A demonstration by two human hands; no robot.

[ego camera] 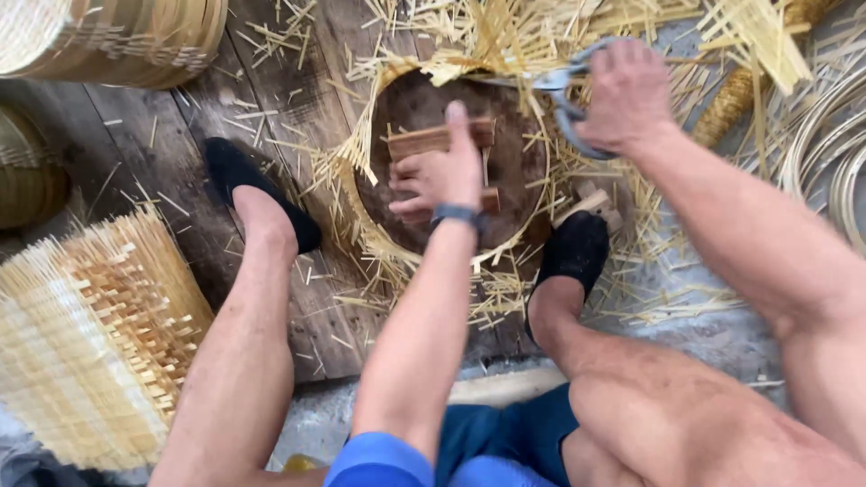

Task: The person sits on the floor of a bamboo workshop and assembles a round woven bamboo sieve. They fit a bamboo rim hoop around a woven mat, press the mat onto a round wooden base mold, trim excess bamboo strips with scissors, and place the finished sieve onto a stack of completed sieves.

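Observation:
A round woven bamboo piece (372, 135) with loose strip ends sticking out lies on the floor between my feet, over a dark round form (415, 99). My left hand (440, 171) presses down on wooden bars (424, 142) at its middle; a dark band sits on that wrist. My right hand (627, 95) grips grey metal shears (564, 86) at the far rim, blades pointing toward the strip ends.
Cut bamboo strips (505, 36) litter the wooden floor. A stack of woven pieces (90, 334) lies at the left, a finished basket (117, 36) at the top left, bamboo hoops (825, 144) at the right. My black shoes (577, 252) flank the work.

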